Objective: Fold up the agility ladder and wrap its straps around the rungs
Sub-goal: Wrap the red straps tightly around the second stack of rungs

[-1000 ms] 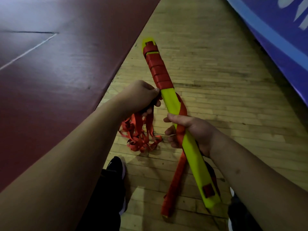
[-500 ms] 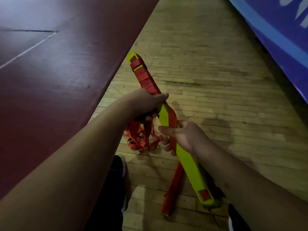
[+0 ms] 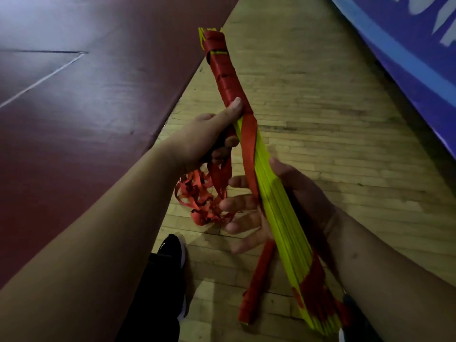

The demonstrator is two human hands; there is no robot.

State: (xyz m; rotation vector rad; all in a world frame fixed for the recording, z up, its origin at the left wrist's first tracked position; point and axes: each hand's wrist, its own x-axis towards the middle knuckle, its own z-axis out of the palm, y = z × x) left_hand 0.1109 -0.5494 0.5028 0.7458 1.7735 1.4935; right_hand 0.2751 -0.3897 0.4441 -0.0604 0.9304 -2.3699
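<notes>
One ladder (image 3: 278, 202), left hand (image 3: 204, 137) above right hand (image 3: 246, 218)

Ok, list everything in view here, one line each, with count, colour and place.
rung bundle: one stack, yellow, slanting across the middle, held above the floor
wound strap: one, red, coiled round the bundle's far end
loose strap: one tangle, red, hanging left of the bundle
strap tail: one, red, hanging by the bundle's near end
floor: one, pale wood, centre
mat: one, maroon, left
panel: one, blue with pale lettering, upper right
shoe: one, black, bottom centre
trouser leg: one, black, below the shoe
left hand: one, grips the bundle below the coils, thumb on the red wrap
right hand: one, cradles the bundle lower down, fingers spread
</notes>
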